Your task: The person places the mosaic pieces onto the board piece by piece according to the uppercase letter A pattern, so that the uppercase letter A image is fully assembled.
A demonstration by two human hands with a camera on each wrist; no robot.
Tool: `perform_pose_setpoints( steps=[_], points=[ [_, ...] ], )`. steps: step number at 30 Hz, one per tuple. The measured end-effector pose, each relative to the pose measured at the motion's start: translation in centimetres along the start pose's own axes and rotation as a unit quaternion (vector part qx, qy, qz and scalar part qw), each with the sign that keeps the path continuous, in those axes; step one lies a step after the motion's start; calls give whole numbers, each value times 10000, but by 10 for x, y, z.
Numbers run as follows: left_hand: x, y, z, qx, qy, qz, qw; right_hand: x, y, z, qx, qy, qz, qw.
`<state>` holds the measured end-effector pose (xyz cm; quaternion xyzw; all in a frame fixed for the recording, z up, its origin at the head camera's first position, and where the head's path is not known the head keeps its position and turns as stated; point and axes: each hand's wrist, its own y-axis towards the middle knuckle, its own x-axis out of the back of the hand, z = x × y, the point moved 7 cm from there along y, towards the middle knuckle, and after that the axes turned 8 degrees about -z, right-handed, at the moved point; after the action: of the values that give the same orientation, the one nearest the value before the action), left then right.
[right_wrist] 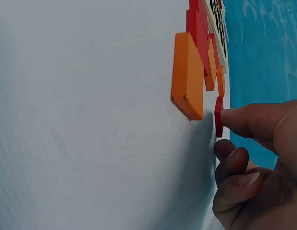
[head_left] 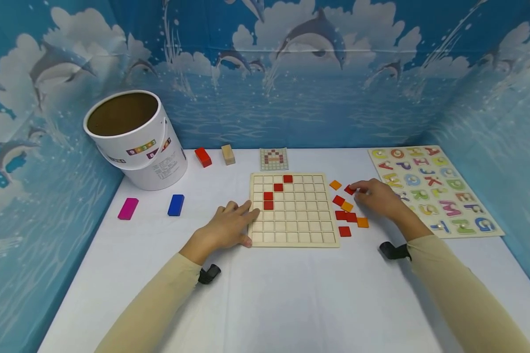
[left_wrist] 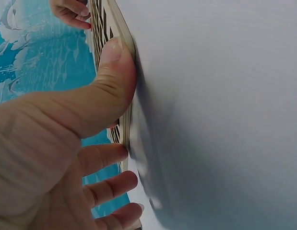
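Note:
My left hand (head_left: 229, 226) lies at the left side of a wooden grid board (head_left: 295, 242). Its thumb (left_wrist: 112, 72) rests against the near left corner, and the spread fingers (left_wrist: 110, 189) reach along the left edge. On the grid sit several red square tiles, one of them a red tile (head_left: 288, 179) in the far row. Right of the board, my right hand (head_left: 375, 198) pinches a small red tile (right_wrist: 219, 116) with its fingertips, close over the table. The other fingers are curled under. Loose red tiles (head_left: 345, 231) and orange tiles (head_left: 362, 222) lie nearby.
A small pattern card (head_left: 274, 159) lies behind the board. At the right is an alphabet board (head_left: 437, 196). A white bucket (head_left: 137, 142) stands back left, near a red block (head_left: 203, 157), a plain wood block (head_left: 228, 154), a blue block (head_left: 175, 205) and a pink block (head_left: 128, 209).

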<state>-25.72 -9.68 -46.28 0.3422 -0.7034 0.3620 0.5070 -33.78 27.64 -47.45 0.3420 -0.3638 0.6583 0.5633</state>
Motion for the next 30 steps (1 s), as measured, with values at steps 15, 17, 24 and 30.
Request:
perform_pose_setpoints(
  steps=[15,17,24,30],
  points=[
    [-2,-1,3,71,75,45,9999,-5,10,-7,-580,441,-153,9972],
    [-2,-1,2,59,75,34,9999,-5,10,-7,-687,515,-212,9961],
    [-3,-1,2,60,67,-7,10000,-3,9,-11,-1058,1275,-468,9851],
    [-2,1,1,26,129,-35,9999,-2,10,-22,-1506,2730,-693,9476]
  ],
)
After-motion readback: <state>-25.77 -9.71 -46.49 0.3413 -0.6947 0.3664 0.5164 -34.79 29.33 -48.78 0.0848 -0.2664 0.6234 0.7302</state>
